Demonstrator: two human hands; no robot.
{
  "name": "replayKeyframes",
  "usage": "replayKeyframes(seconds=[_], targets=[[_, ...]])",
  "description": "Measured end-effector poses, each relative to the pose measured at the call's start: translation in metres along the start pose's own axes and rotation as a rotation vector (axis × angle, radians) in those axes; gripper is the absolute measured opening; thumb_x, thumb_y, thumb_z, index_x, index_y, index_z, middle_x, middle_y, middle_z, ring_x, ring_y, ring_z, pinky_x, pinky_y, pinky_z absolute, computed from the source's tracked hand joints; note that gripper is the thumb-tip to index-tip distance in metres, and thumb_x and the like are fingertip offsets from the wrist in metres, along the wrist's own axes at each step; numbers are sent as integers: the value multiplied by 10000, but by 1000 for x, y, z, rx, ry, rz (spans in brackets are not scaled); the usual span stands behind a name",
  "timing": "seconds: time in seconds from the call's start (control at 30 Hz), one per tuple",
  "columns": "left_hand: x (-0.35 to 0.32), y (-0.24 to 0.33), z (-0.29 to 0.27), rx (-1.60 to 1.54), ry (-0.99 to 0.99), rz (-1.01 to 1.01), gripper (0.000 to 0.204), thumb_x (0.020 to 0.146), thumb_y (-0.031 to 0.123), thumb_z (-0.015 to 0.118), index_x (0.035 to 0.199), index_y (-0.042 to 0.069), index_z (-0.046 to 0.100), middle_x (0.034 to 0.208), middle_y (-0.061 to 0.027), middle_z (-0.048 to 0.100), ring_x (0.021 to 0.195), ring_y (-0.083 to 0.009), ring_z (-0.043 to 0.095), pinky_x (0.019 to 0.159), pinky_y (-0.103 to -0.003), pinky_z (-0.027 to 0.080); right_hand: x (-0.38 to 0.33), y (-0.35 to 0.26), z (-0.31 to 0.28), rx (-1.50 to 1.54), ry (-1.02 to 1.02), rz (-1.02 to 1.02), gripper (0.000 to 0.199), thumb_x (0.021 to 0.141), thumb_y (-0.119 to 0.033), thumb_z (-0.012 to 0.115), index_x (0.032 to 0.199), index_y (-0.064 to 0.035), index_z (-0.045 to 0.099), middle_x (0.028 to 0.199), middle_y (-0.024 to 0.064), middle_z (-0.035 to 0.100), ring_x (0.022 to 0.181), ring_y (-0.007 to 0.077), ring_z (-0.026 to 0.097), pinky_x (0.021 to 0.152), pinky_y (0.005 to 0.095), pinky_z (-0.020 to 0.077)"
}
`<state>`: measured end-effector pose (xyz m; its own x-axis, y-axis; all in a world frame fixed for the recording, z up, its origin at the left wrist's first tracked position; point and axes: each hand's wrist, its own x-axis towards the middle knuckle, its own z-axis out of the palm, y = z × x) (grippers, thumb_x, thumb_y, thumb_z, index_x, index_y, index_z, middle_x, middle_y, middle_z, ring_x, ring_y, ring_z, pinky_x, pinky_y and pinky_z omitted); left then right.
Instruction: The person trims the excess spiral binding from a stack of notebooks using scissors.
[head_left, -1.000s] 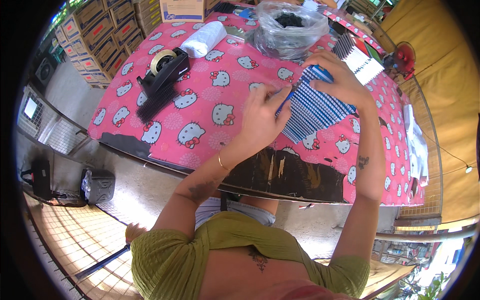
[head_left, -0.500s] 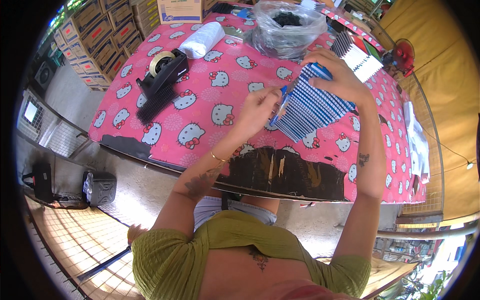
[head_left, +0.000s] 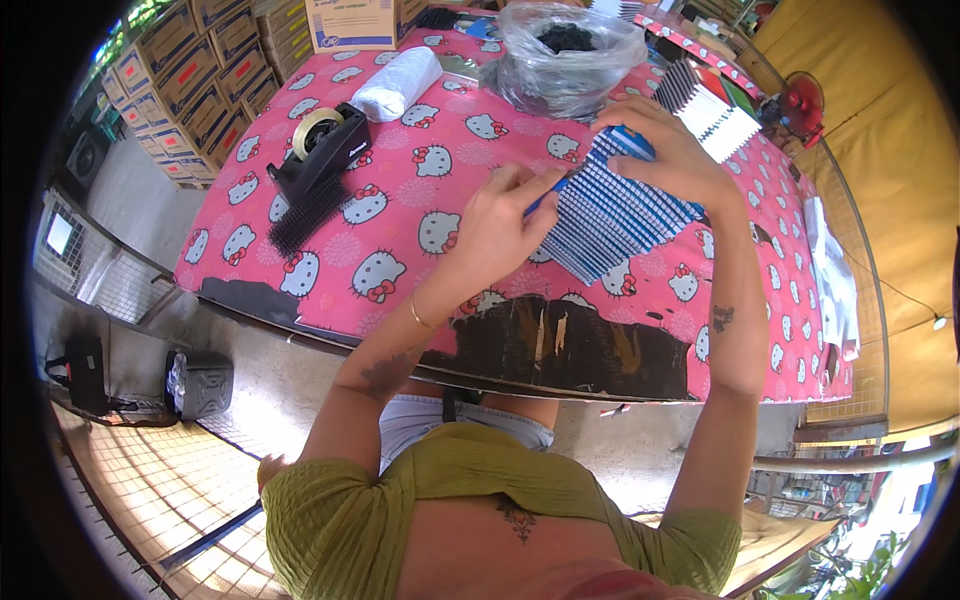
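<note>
Left hand point(head_left: 500, 225) now sits at the near-left edge of the blue-and-white checked stack point(head_left: 615, 215), fingers curled and pinching that edge between thumb and fingertips; a second ago it lay flatter on top of the stack, so it has slid off toward the corner and closed. Right hand point(head_left: 665, 150) has hardly shifted: palm down over the far end, fingers bent and pressing the stack onto the pink cartoon-cat tablecloth point(head_left: 400, 190). The stack lies mid-table, tilted, its near corner close to the torn black patch point(head_left: 560, 345) at the table's front edge. Judged from this, the work has gone from smoothing to picking at a single layer (likely separating one piece). Tape dispenser point(head_left: 325, 145), black comb strip point(head_left: 305, 212) and clear bag of dark bits point(head_left: 570, 55) lie apart, untouched.
</note>
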<state>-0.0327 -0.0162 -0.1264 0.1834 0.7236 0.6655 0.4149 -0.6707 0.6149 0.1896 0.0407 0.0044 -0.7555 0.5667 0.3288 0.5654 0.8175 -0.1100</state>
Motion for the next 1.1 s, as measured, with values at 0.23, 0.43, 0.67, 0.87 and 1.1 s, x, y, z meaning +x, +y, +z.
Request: replayKeyframes(seconds=[0.23, 0.43, 0.67, 0.87, 1.1], targets=[[-14, 1, 14, -1064, -117, -664, 390, 978, 262, 468, 1231, -28, 534, 965, -178, 675, 839, -266, 698, 701, -348, 574, -2, 1, -1, 40, -15, 34, 401, 764, -242, 666, 1145, -136, 600, 1171, 62, 571, 1150, 272, 525, 985, 400, 407], [-11, 9, 21, -1186, -53, -732, 392, 985, 267, 463, 1214, -47, 514, 928, -171, 663, 803, -257, 676, 707, -371, 582, -3, 3, 0, 57, -22, 52, 406, 759, -245, 669, 1146, -142, 600, 1179, 58, 569, 1150, 271, 527, 989, 401, 406], [-14, 11, 23, 45, 32, -90, 402, 983, 245, 483, 1248, -56, 505, 918, -150, 662, 810, -253, 675, 725, -354, 574, -2, 7, 0, 32, -18, 29, 409, 762, -258, 664, 1148, -141, 598, 1173, 56, 572, 1144, 275, 532, 975, 404, 415], [-19, 2, 27, -1193, -63, -773, 369, 983, 242, 473, 1207, -47, 518, 991, -194, 670, 900, -291, 699, 717, -358, 579, -3, 5, 1, 23, -15, 14, 398, 779, -258, 663, 1152, -137, 595, 1187, 57, 573, 1147, 277, 533, 970, 402, 421], [-17, 3, 27, -1215, -17, -774, 344, 984, 244, 447, 1165, -41, 514, 956, -201, 659, 829, -286, 692, 659, -381, 590, -2, 4, 0, 36, -19, 25, 401, 783, -257, 667, 1158, -138, 592, 1204, 62, 571, 1165, 280, 523, 988, 396, 411]])
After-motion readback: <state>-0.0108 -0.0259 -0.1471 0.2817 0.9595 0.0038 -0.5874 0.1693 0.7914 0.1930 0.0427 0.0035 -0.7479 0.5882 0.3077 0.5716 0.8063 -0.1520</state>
